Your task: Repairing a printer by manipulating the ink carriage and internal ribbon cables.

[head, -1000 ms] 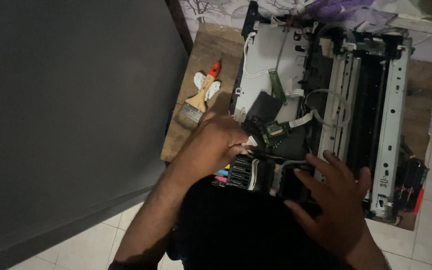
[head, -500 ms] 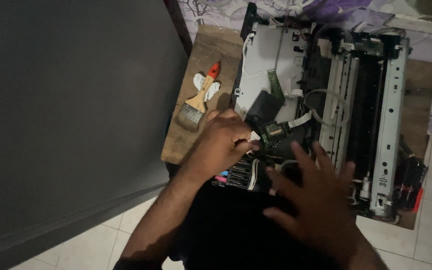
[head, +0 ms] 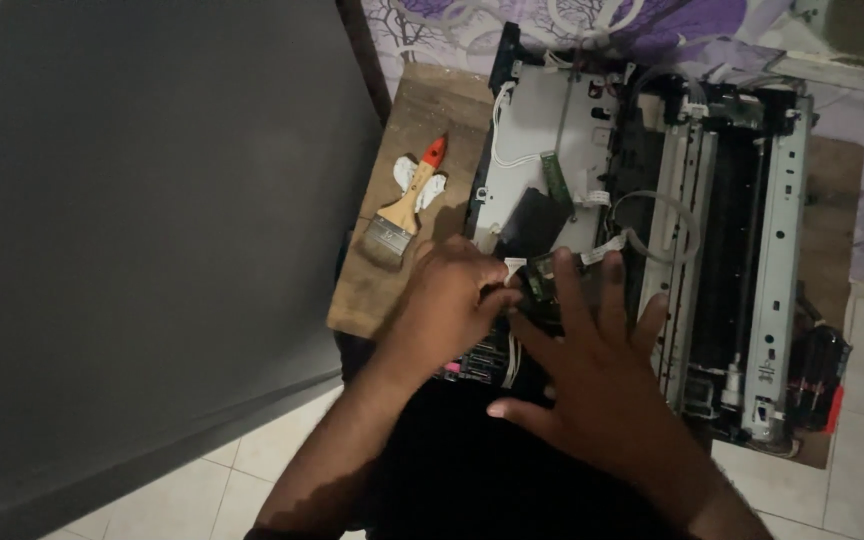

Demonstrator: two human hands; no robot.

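Right hand (head: 602,375): nearest to us, spread flat with fingers splayed over the printer's (head: 642,230) near-left corner; our grip here is released, holding nothing.
Left hand (head: 452,295): just left of the right hand, at the printer's near-left edge; fingers curled, tips pinched at a small white connector (head: 514,266). We cannot tell whether the pinch truly closes on it.
Ink tanks (head: 477,365): a row of coloured caps at the printer's near-left corner, showing below our left wrist.
Small board (head: 542,280): green, just beyond our fingertips, inside the printer's left part, with a white flat cable (head: 604,248) running right from it.
Printer: cover already off, metal frame, rollers and white plate bare; we judge the stripping well advanced, with boards and cables still in place.
Long green board (head: 555,180): further in, lying on the white plate, still seated.
Brush (head: 404,210): left of the printer on the wooden counter (head: 392,285), orange-tipped handle pointing away, untouched, with white scraps beside the handle.
Screwdriver (head: 820,375): dark and red handle at the printer's right near corner, idle.
Cloth (head: 552,20): purple patterned, beyond the printer.
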